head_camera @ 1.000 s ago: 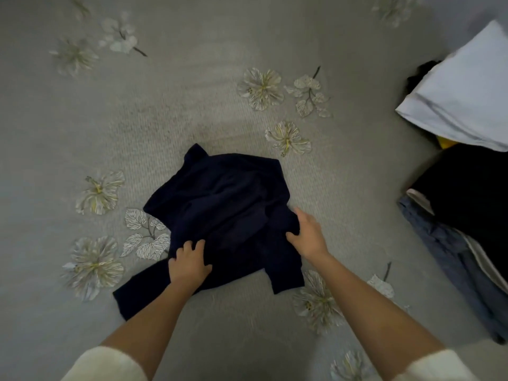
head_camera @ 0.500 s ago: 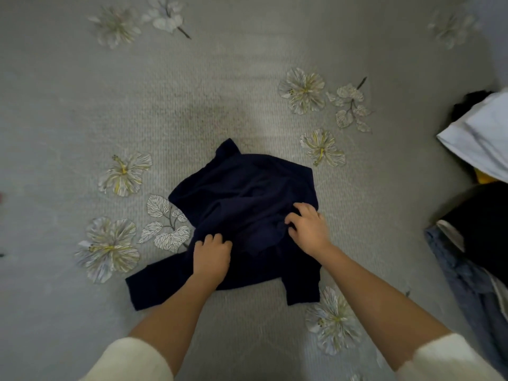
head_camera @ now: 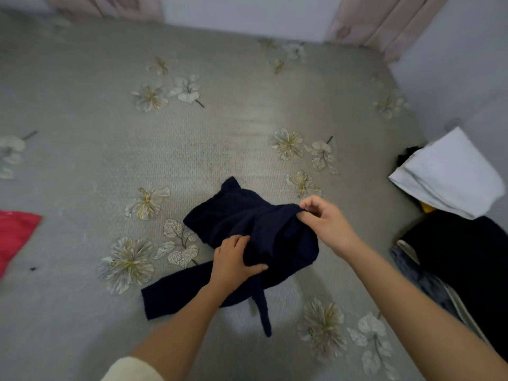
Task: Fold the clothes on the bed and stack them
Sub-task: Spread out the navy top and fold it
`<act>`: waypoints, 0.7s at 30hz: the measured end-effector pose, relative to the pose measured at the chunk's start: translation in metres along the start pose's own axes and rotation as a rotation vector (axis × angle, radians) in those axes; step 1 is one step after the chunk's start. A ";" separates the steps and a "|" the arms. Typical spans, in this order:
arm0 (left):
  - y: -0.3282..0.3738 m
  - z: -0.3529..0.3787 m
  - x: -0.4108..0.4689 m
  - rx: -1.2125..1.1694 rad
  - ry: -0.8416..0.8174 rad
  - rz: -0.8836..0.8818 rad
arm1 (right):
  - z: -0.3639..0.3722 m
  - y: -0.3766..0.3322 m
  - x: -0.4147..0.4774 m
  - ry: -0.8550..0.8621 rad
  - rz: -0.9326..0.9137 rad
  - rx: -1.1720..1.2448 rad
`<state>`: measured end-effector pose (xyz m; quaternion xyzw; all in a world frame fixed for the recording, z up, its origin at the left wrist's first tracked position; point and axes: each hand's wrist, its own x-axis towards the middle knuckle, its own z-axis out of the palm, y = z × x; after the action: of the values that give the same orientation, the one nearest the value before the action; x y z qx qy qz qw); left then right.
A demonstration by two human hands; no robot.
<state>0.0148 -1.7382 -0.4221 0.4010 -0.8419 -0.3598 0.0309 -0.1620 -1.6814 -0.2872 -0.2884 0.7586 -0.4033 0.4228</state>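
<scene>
A dark navy garment (head_camera: 236, 215) lies crumpled in the middle of the grey flowered bed (head_camera: 220, 138). One sleeve stretches out to the lower left and a narrow strip hangs toward me. My left hand (head_camera: 233, 261) grips the cloth at its near middle, thumb wrapped over a fold. My right hand (head_camera: 323, 221) pinches the garment's right upper edge and holds it lifted off the bed.
At the right edge sits a stack of clothes: a folded white piece (head_camera: 450, 174) on top, a black one (head_camera: 464, 248) and a grey-blue one (head_camera: 423, 279) below. A red cloth (head_camera: 13, 235) lies at the far left. Curtains (head_camera: 384, 20) hang behind the bed.
My right hand has moved up and right, lifting the garment's edge off the bed. My left hand has shifted onto the middle fold. The view has tilted up, showing the wall and the red cloth.
</scene>
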 end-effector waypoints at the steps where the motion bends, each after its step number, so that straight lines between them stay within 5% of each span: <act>1: 0.007 -0.006 -0.005 -0.057 0.011 0.025 | 0.001 -0.011 -0.007 0.003 -0.015 0.024; 14: 0.038 -0.206 -0.100 -0.768 0.645 -0.052 | 0.012 -0.140 -0.120 0.023 -0.381 0.031; 21: 0.054 -0.349 -0.169 -0.706 0.603 0.215 | 0.029 -0.200 -0.173 0.038 -0.617 0.102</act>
<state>0.2132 -1.8005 -0.0903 0.3629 -0.6585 -0.4862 0.4453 -0.0354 -1.6589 -0.0546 -0.4758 0.6220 -0.5552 0.2803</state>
